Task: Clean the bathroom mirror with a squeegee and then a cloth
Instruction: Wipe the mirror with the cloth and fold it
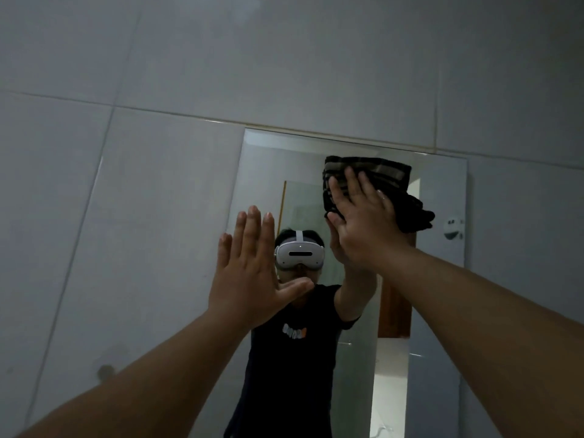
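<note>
A frameless rectangular mirror (439, 197) hangs on a grey tiled wall. My right hand (363, 219) lies flat with spread fingers on a dark striped cloth (388, 178), pressing it against the glass near the mirror's top edge. My left hand (252, 273) is raised flat, fingers together and thumb out, at the mirror's left edge, holding nothing. No squeegee is in view. The glass reflects a person in a dark T-shirt wearing a white headset.
Large grey wall tiles (126, 216) surround the mirror. A small white fitting (453, 227) shows near the mirror's right edge. The reflection shows a glass panel and a brown door behind me.
</note>
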